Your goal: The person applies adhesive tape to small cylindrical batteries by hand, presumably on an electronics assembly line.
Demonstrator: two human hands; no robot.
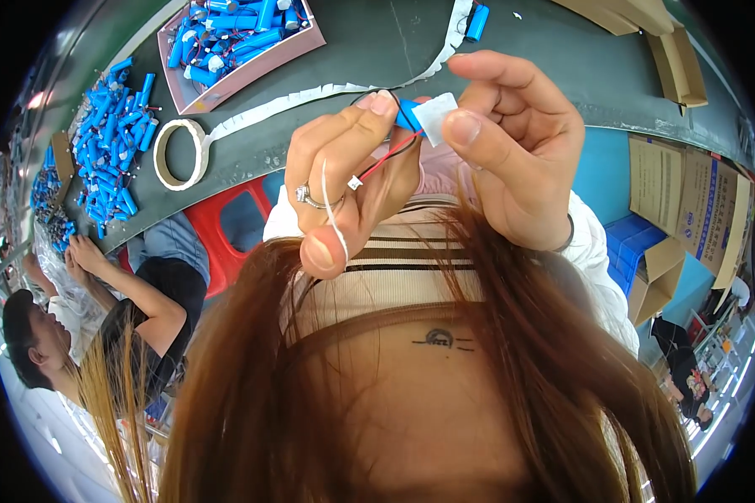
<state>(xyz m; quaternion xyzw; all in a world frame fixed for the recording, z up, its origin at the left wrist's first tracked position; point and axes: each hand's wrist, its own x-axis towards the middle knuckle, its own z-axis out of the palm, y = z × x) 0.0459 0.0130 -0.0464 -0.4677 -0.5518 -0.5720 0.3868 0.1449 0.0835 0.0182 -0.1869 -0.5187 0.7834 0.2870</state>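
My left hand (317, 155), with a ring on one finger, is closed around a blue cylindrical battery (408, 116). Red and black wires (400, 147) run from the battery and end in a small white connector (355, 182). A thin white strip (332, 214) curves across the left fingers down to the thumb. Against the battery's right end lies a square piece of white tape (435, 119). The thumb of my right hand (524, 147) presses on the tape's edge, while its index finger is raised apart. Fingers behind the tape are partly hidden.
On the dark table (252, 155) lie a roll of white tape (181, 154) with a long notched strip pulled out, a pink box (242, 71) of blue batteries, a loose battery pile (113, 134) and a single battery (477, 23). Cardboard boxes (679, 67) stand right; a co-worker (155, 306) sits left.
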